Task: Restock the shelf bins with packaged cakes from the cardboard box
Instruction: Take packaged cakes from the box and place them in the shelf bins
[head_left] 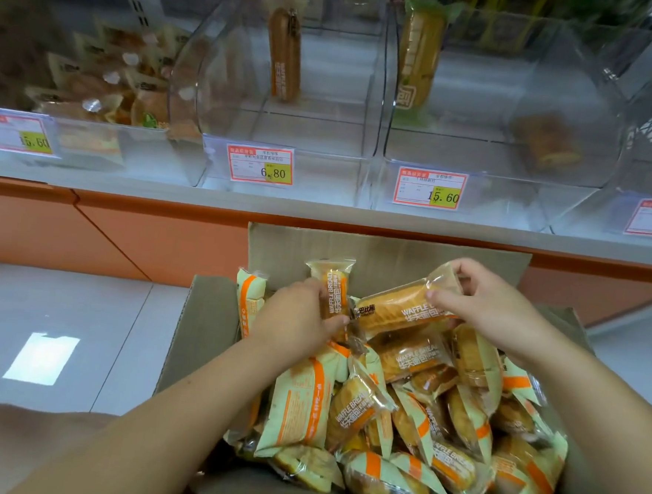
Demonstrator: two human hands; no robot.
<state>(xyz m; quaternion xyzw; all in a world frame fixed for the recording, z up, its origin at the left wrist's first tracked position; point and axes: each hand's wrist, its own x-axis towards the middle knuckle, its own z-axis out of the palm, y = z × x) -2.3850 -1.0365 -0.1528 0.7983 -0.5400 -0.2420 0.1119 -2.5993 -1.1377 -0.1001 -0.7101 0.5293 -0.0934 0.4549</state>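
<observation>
Price tags (260,164) read 6.80, 15.60; orange panel (125,232) below; light patch (41,358) on white floor (81,299), L side.

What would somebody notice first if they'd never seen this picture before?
Probably the open brown cardboard box at the bottom, heaped with orange-and-cream wrapped cake packets. Just above that heap, the left hand grips one upright packet, and the right hand pinches the end of a second packet. Behind them, the clear plastic shelf bins in the middle are almost bare, with red-edged price tags on their fronts.
</observation>
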